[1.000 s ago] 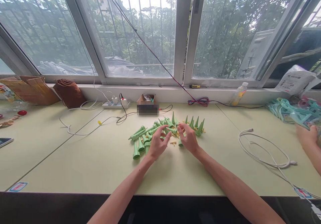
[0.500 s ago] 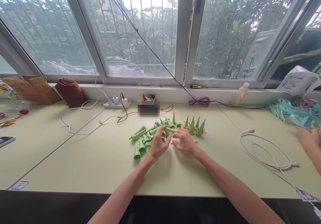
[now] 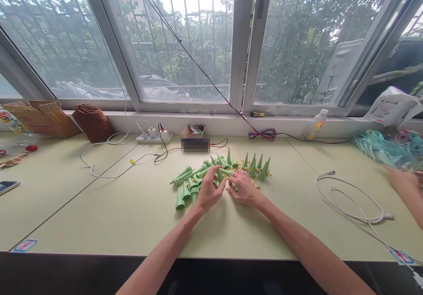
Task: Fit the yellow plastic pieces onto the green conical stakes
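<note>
Many pale green plastic cone-shaped spikes [image 3: 180,202] lie in a heap, with small yellow T-shaped pieces among them. My left hand [image 3: 209,191] is curved at the right side of the heap, thumb and fingers apart, with green parts behind it. My right hand [image 3: 243,188] is closed close beside it, fingers bent down around a green spike [image 3: 235,189] that they mostly hide. Yellow pieces [image 3: 255,184] lie just beyond its knuckles. Several green spikes [image 3: 264,170] stand point up behind my right hand.
A small cardboard box [image 3: 195,130], a power strip [image 3: 153,137] and cables are along the windowsill. White cable [image 3: 350,218] coils lie at the right. A bottle [image 3: 315,124] stands at the back. Another person's hand [image 3: 405,184] is at the right edge near teal straps [image 3: 376,146].
My right hand has moved slightly down and left, its fingers turning downward over the green spike. A whitish part under them has gone from sight. My left hand has stayed in place.
</note>
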The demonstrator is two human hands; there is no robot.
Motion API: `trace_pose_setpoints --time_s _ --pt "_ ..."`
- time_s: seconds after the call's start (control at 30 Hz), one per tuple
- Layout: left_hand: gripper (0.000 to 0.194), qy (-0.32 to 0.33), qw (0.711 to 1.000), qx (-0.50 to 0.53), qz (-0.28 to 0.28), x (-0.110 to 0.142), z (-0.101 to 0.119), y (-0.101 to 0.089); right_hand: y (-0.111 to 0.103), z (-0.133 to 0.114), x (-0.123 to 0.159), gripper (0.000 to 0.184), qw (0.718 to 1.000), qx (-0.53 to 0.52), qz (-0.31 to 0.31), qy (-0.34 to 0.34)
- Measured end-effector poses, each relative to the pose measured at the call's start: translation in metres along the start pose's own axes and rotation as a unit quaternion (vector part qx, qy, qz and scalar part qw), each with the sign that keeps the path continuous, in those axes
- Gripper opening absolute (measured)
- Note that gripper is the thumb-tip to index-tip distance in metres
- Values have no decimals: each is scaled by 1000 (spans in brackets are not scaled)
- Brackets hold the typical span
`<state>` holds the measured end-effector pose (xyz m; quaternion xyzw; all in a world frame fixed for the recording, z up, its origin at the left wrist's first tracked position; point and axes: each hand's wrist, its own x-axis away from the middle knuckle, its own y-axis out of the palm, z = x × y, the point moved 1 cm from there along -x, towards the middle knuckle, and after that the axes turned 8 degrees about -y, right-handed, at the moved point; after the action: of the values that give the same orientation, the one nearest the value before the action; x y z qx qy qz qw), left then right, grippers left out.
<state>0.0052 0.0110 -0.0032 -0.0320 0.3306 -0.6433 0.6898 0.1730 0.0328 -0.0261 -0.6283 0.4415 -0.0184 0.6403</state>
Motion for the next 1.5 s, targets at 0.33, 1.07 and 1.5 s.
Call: trace_pose_setpoints --time_s 0.33,1.07,1.5 --pt "37 6 1000 -1 8 0 -2 0 -1 0 -3 13 998 -22 44 35" --pt "40 40 998 -26 -48 1 -3 2 -8 -5 -7 18 976 -120 184 12" --pt "38 45 997 -25 -65 2 0 2 -11 -7 -7 18 972 -141 187 4"
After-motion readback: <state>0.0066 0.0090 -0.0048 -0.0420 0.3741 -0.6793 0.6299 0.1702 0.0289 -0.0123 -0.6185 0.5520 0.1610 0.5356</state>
